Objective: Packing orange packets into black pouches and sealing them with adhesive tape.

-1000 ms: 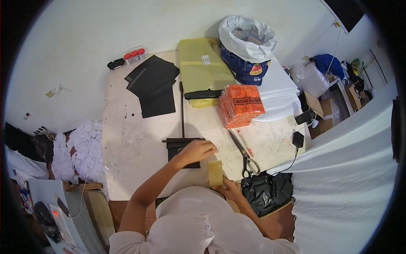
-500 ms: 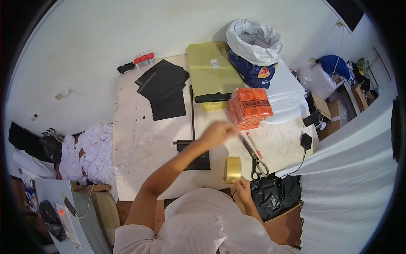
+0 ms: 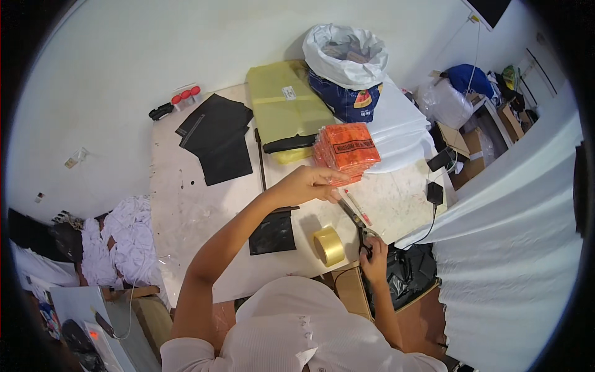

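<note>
My left hand (image 3: 308, 185) hovers over the middle of the table with its fingers partly stretched and apart, beside a stack of orange packets (image 3: 347, 149). Nothing is visible in those fingers; a thin clear strip might not show. My right hand (image 3: 375, 261) is at the table's front edge, its fingers closed round the handles of dark-handled scissors (image 3: 354, 217). The blades point away toward my left hand. Left of the scissors rests a roll of golden tape (image 3: 330, 246). A red-and-white pen (image 3: 358, 208) lies along the scissors' right side. A small black bag (image 3: 273, 234) lies below my left forearm.
Black bags (image 3: 223, 146), a yellow package (image 3: 288, 102), a white-and-blue sack (image 3: 344, 74) and white sheets (image 3: 403, 133) occupy the table's back. A black adapter (image 3: 434, 193) sits at the right edge. A box with black plastic (image 3: 409, 279) stands below; a white curtain (image 3: 496, 266) hangs at right.
My right hand has let go of the tape roll and taken hold of the scissors' handles. The roll now rests on the table. My left hand's fingers have spread; the view has shifted slightly.
</note>
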`<action>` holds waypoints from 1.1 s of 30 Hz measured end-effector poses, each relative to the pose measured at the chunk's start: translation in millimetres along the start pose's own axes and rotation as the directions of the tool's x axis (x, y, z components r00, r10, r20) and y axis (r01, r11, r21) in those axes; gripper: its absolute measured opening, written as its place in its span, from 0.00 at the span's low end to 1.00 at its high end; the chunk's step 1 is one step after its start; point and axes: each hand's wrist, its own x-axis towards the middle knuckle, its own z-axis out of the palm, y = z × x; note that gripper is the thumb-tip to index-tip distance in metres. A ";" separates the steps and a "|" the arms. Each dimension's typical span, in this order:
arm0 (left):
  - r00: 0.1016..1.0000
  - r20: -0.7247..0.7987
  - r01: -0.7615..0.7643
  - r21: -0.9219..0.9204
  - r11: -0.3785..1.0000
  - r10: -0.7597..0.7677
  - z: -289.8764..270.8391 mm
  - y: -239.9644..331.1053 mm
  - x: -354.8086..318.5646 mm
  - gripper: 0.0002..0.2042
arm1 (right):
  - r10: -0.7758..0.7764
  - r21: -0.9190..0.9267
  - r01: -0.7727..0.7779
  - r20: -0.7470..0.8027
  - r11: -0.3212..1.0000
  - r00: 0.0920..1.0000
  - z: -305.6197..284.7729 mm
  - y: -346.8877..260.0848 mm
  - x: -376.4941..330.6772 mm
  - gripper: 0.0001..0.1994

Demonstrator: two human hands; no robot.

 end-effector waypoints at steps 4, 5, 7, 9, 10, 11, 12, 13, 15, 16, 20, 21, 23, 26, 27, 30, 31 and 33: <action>1.000 -0.009 0.024 -0.061 0.998 -0.024 -1.5 -0.1 5.3 0.19 | 0.054 -0.136 -0.037 0.120 0.990 0.991 -3.8 20.0 8.7 0.20; 1.000 0.000 0.026 -0.073 0.997 -0.026 -1.6 0.0 6.1 0.19 | 0.053 -0.137 -0.037 0.121 0.990 0.991 -3.6 21.2 12.7 0.20; 1.000 -0.005 0.007 -0.050 0.999 -0.008 -1.6 4.1 7.1 0.18 | 0.132 -0.314 -0.043 0.270 0.949 0.954 -2.1 23.2 20.1 0.20; 1.000 -0.011 -0.013 -0.025 1.000 0.013 0.2 5.7 7.5 0.18 | 0.162 -0.305 -0.066 0.300 0.950 0.940 -3.2 31.7 17.4 0.21; 1.000 0.000 -0.012 -0.050 0.999 0.012 1.7 5.0 8.9 0.18 | 0.189 -0.296 -0.089 0.329 0.951 0.925 -5.2 36.3 20.1 0.22; 1.000 0.004 -0.009 -0.074 0.997 0.010 0.8 4.7 8.4 0.18 | 0.175 -0.292 -0.076 0.332 0.953 0.927 -11.6 31.1 26.9 0.22; 1.000 -0.008 -0.013 -0.069 0.998 0.012 -0.4 5.5 7.8 0.18 | 0.199 -0.210 -0.127 0.367 0.969 0.909 -22.9 25.1 31.4 0.21; 1.000 -0.007 -0.014 -0.050 0.999 0.014 -0.5 5.9 7.2 0.17 | 0.227 -0.132 -0.189 0.403 0.973 0.887 -35.1 17.7 33.2 0.21; 1.000 0.001 -0.008 -0.061 0.998 0.008 -1.0 8.0 8.1 0.17 | 0.064 -0.143 -0.011 0.369 0.990 0.927 -55.3 18.0 40.9 0.22; 1.000 0.004 -0.008 -0.062 0.998 0.008 -0.1 10.3 9.7 0.17 | -0.095 -0.163 0.158 0.337 0.974 0.937 -66.3 15.4 42.9 0.23; 1.000 0.011 0.003 -0.065 0.998 -0.002 -0.4 13.1 14.2 0.18 | -0.073 -0.004 0.077 0.255 0.997 0.964 -116.3 1.1 54.5 0.28; 1.000 0.020 -0.007 -0.065 0.998 0.008 -1.1 12.0 15.9 0.18 | -0.044 0.005 0.044 0.257 0.999 0.965 -134.8 -7.3 58.1 0.26; 1.000 0.028 0.006 -0.053 0.999 -0.004 -0.3 14.7 20.1 0.18 | -0.054 -0.052 0.069 0.244 0.996 0.968 -165.2 -7.8 59.5 0.26; 0.999 0.034 0.011 -0.036 0.999 -0.010 -1.7 16.6 25.6 0.18 | -0.062 -0.027 0.076 0.349 0.997 0.935 -192.6 -26.1 77.0 0.24; 1.000 0.030 0.003 -0.032 0.999 -0.002 -1.8 16.6 26.7 0.17 | -0.058 -0.029 0.073 0.349 0.997 0.935 -192.7 -25.3 78.3 0.24; 0.999 0.037 -0.001 -0.013 1.000 0.001 -2.9 12.9 30.9 0.18 | -0.092 0.018 0.092 0.398 0.996 0.913 -186.6 -22.7 84.5 0.24; 1.000 0.031 -0.001 -0.015 1.000 0.002 -2.7 13.2 31.2 0.18 | -0.088 0.045 0.077 0.399 0.996 0.913 -180.9 -21.9 84.2 0.23; 0.998 0.057 -0.014 -0.001 1.000 0.014 -2.3 14.8 32.8 0.18 | -0.078 0.095 0.042 0.416 0.995 0.906 -169.6 -19.9 85.1 0.23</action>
